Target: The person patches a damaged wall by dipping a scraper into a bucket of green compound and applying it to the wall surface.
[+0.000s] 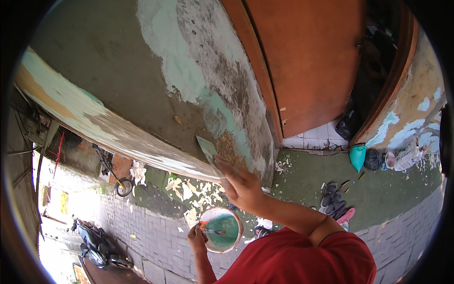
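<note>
My right hand (242,188) is closed around a flat scraper with a pale greenish blade (207,148). The blade lies against the wall (231,111), beside a rough brown patch and peeling light-green paint. Lower down, my left hand (197,239) is closed, its fingers pinched at the near left rim of a round bucket (240,229). What those fingers hold is too small to make out. Inside the bucket, which is turquoise within, lie an orange piece (203,225) and a tool (215,231) that I cannot tell clearly.
Paint flakes (187,191) litter the ground along the wall's foot. An orange-brown door (317,66) stands right of the wall. Sandals (333,201), a turquoise bag (358,157) and a dark bag (373,160) are on the right. A motorcycle (97,244) is parked at lower left.
</note>
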`<act>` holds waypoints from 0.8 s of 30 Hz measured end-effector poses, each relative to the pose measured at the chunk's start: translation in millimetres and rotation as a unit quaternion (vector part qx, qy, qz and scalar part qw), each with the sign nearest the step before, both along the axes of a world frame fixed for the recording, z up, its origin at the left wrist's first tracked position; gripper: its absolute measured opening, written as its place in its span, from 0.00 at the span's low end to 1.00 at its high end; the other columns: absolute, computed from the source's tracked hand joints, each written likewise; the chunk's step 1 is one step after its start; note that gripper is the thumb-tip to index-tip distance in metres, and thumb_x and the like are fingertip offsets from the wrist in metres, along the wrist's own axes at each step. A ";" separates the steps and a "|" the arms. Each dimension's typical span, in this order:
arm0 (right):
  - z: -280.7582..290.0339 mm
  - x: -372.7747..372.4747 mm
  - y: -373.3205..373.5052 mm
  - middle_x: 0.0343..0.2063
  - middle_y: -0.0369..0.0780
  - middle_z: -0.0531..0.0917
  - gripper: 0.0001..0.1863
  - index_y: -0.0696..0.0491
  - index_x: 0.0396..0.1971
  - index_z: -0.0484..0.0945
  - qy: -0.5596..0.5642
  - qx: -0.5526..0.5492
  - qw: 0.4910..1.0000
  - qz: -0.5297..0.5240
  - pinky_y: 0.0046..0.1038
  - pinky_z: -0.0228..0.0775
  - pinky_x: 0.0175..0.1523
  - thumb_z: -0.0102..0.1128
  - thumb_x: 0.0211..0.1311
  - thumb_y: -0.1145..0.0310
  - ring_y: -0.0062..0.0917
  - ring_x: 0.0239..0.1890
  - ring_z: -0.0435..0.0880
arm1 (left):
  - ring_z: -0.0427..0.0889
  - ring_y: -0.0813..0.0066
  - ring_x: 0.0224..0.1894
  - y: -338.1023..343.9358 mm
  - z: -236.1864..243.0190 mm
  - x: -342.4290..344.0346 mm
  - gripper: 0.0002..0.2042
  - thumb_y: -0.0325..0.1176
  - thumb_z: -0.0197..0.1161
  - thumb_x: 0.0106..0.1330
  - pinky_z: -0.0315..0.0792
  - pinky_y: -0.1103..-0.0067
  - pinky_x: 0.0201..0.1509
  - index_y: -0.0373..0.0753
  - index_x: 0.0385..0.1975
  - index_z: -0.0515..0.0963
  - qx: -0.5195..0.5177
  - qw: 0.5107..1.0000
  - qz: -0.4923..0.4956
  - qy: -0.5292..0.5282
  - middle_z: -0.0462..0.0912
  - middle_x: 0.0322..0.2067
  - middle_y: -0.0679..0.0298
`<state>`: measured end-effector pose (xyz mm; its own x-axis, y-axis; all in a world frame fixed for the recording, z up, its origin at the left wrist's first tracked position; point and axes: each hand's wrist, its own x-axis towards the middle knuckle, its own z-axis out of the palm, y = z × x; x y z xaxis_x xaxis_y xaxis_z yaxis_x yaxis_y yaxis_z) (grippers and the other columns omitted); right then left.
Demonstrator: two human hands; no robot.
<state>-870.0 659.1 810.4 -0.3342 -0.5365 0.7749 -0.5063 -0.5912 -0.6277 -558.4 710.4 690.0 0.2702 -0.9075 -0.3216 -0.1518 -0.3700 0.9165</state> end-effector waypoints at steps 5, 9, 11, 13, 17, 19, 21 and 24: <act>-4.4 -46.4 -26.8 0.45 0.51 0.82 0.23 0.52 0.57 0.72 -0.063 0.001 0.995 -0.082 0.33 0.81 0.42 0.58 0.60 0.78 0.43 0.42 0.86 | 0.56 0.89 0.11 -1.7 0.7 -3.4 0.12 0.32 0.52 0.72 0.50 0.84 0.13 0.30 0.43 0.79 0.005 1.000 0.000 0.010 0.60 0.14 0.76; -17.2 -53.6 -67.2 0.41 0.51 0.84 0.23 0.53 0.58 0.73 -0.050 -0.020 0.988 -0.146 0.31 0.79 0.39 0.59 0.61 0.78 0.38 0.37 0.87 | 0.56 0.89 0.11 -1.5 2.0 -9.6 0.13 0.31 0.51 0.71 0.50 0.84 0.13 0.28 0.44 0.77 0.011 1.000 -0.005 0.010 0.60 0.15 0.76; -23.0 -28.4 -64.8 0.42 0.52 0.83 0.23 0.53 0.58 0.73 -0.057 -0.001 0.992 -0.111 0.31 0.80 0.42 0.59 0.61 0.77 0.40 0.41 0.87 | 0.55 0.89 0.11 0.3 3.9 -11.3 0.13 0.31 0.51 0.71 0.49 0.83 0.13 0.27 0.45 0.77 0.012 1.000 -0.003 0.006 0.60 0.15 0.75; -27.6 -5.9 -46.9 0.53 0.49 0.79 0.25 0.53 0.58 0.71 -0.025 0.026 0.996 -0.076 0.34 0.82 0.46 0.59 0.59 0.77 0.43 0.47 0.84 | 0.55 0.89 0.11 1.8 5.1 -13.5 0.13 0.31 0.51 0.71 0.49 0.83 0.13 0.27 0.45 0.77 0.009 1.000 -0.001 0.009 0.60 0.15 0.75; -24.2 11.7 2.7 0.51 0.47 0.80 0.28 0.53 0.60 0.71 0.011 -0.008 1.000 -0.002 0.32 0.81 0.46 0.61 0.56 0.79 0.41 0.48 0.84 | 0.55 0.89 0.11 3.8 -0.7 -2.7 0.12 0.31 0.52 0.72 0.50 0.84 0.13 0.30 0.43 0.78 0.004 1.000 0.009 0.014 0.60 0.15 0.76; -27.5 4.6 9.7 0.51 0.48 0.80 0.28 0.53 0.60 0.71 -0.005 -0.012 1.000 0.012 0.32 0.81 0.47 0.61 0.56 0.79 0.41 0.49 0.84 | 0.54 0.89 0.11 4.5 -0.8 -0.5 0.12 0.31 0.52 0.71 0.48 0.84 0.13 0.28 0.44 0.77 0.000 1.000 0.004 0.022 0.59 0.15 0.76; -32.6 -8.5 6.9 0.50 0.50 0.80 0.28 0.54 0.60 0.71 -0.040 -0.015 0.999 0.003 0.32 0.80 0.48 0.60 0.57 0.79 0.41 0.49 0.83 | 0.54 0.90 0.11 4.3 0.4 -1.9 0.12 0.31 0.52 0.71 0.48 0.84 0.13 0.28 0.44 0.77 0.006 1.000 0.009 0.025 0.59 0.15 0.76; -27.0 -34.1 -20.3 0.52 0.51 0.79 0.26 0.51 0.60 0.71 -0.048 0.014 0.997 -0.060 0.32 0.80 0.47 0.58 0.60 0.79 0.42 0.48 0.84 | 0.54 0.90 0.11 6.1 3.4 -4.0 0.12 0.31 0.52 0.71 0.48 0.84 0.13 0.28 0.44 0.77 0.009 1.000 0.019 0.013 0.59 0.15 0.77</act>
